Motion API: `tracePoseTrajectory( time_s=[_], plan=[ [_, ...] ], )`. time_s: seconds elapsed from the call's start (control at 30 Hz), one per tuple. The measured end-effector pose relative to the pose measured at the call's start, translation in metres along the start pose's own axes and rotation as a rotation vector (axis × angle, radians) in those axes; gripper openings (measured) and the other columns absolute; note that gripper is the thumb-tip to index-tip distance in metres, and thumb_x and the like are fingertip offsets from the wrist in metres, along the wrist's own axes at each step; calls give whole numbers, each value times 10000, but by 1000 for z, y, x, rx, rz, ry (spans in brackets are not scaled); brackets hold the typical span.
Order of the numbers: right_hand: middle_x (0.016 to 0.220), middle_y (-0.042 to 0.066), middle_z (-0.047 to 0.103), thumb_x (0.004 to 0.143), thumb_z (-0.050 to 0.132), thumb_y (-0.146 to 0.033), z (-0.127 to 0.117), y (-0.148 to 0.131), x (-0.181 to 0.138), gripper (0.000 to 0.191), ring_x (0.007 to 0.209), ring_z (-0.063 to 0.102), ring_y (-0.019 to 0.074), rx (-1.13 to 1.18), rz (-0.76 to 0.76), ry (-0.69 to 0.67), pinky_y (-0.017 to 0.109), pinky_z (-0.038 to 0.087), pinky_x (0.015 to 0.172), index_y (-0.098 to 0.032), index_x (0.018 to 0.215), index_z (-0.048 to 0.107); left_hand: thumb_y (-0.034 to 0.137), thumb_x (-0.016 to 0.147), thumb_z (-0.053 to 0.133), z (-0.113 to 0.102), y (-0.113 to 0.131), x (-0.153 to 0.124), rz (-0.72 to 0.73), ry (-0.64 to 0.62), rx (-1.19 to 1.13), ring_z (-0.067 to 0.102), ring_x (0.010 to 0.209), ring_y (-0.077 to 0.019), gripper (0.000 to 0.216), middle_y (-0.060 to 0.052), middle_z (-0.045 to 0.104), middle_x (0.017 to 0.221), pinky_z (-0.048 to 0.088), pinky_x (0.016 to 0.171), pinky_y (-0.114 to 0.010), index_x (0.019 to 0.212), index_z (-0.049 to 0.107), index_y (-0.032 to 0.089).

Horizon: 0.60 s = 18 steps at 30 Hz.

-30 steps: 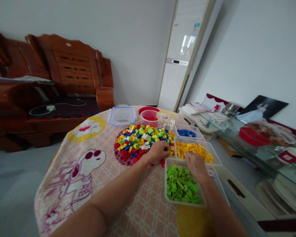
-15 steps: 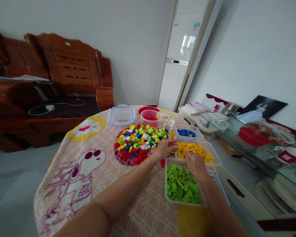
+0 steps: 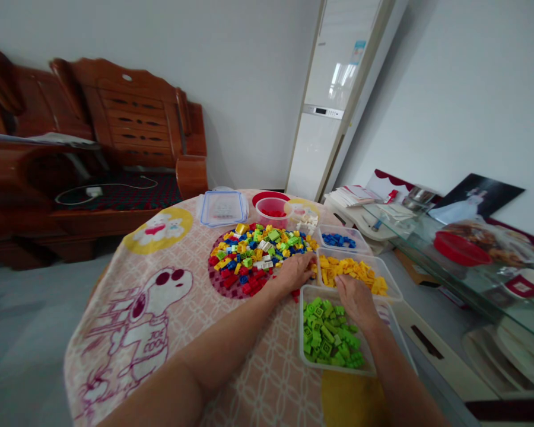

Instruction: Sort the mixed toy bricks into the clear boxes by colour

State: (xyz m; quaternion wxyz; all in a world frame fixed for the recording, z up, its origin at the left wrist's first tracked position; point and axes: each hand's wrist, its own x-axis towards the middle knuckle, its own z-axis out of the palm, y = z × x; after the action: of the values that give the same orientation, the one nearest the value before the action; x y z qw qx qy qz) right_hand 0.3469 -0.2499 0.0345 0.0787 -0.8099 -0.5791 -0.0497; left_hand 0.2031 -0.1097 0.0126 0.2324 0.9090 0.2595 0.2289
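Note:
My left hand (image 3: 295,274) is at the right edge of a mixed pile of toy building bricks (image 3: 260,249), beside the wall of a clear box of yellow bricks (image 3: 351,267). Its fingers bend downward together, and what they grip, if anything, is hidden. Over the near side of the yellow box is my right hand (image 3: 356,299), with its fingers closed and their tips near the yellow bricks. I cannot make out anything in them. Green bricks (image 3: 329,335) lie in a nearer clear box, just left of my right wrist.
Blue bricks (image 3: 338,240) lie in a small clear box behind the yellow ones. White bricks (image 3: 308,219) sit on the cloth beyond the pile, near a round tub (image 3: 272,212) with red bricks. A blue-edged clear lid (image 3: 223,207) lies at the back left. A glass shelf (image 3: 431,261) stands right.
My left hand has drawn back from above the yellow box's edge, down to the bricks beside it, and its fingers have bent. My right hand stays nearly in place. The view has shifted slightly.

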Motion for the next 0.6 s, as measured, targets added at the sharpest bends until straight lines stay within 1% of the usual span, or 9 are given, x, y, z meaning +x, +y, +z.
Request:
tracePoseTrajectory(
  time_s=[0.1,0.2,0.27,0.37,0.43,0.53,0.6],
  plan=[
    [817,98,719,1013,367,-265,0,0,0,379,756,649,174,-1,6,3,270,345,668,-151,850,690,171,814,640,-1,-1,0,-4,-5,19,644,1052,-207,322,-50,713,1104,487,918,-294,1135,620,199],
    [811,94,718,1010,370,-267,2,1,0,377,750,648,173,6,-4,18,270,350,670,-154,845,690,155,863,564,-2,-5,-1,21,10,-6,660,995,-185,213,-35,729,1050,487,885,-270,1047,660,203],
    [803,91,716,1008,374,-268,3,2,0,375,741,646,169,9,-8,30,269,351,670,-155,839,689,163,885,534,-3,-8,-3,31,28,-32,668,937,-173,194,-29,738,1004,490,852,-257,1000,685,202],
    [790,91,714,1009,374,-268,5,3,0,377,734,643,165,11,-15,48,266,350,670,-156,834,688,156,883,536,-4,-13,-5,65,38,-48,663,949,-168,199,-27,740,1004,480,871,-249,957,715,202],
    [793,92,715,1011,371,-268,5,3,0,378,736,643,163,9,-18,53,265,349,674,-156,840,689,167,886,550,-6,-14,-6,121,4,-49,655,972,-167,196,-28,737,1012,469,893,-247,955,730,204],
    [818,95,722,1014,371,-262,4,2,0,374,754,649,164,3,-13,42,267,346,682,-153,850,689,261,888,608,-10,-13,-8,229,-96,-22,640,997,-178,168,-31,731,1017,459,898,-251,977,744,220],
    [837,95,726,1015,376,-259,3,2,0,365,766,653,165,2,-7,25,268,345,686,-152,855,686,303,876,639,-10,-11,-8,262,-141,25,629,1012,-188,172,-38,726,1034,458,892,-257,989,744,228]
  ],
)
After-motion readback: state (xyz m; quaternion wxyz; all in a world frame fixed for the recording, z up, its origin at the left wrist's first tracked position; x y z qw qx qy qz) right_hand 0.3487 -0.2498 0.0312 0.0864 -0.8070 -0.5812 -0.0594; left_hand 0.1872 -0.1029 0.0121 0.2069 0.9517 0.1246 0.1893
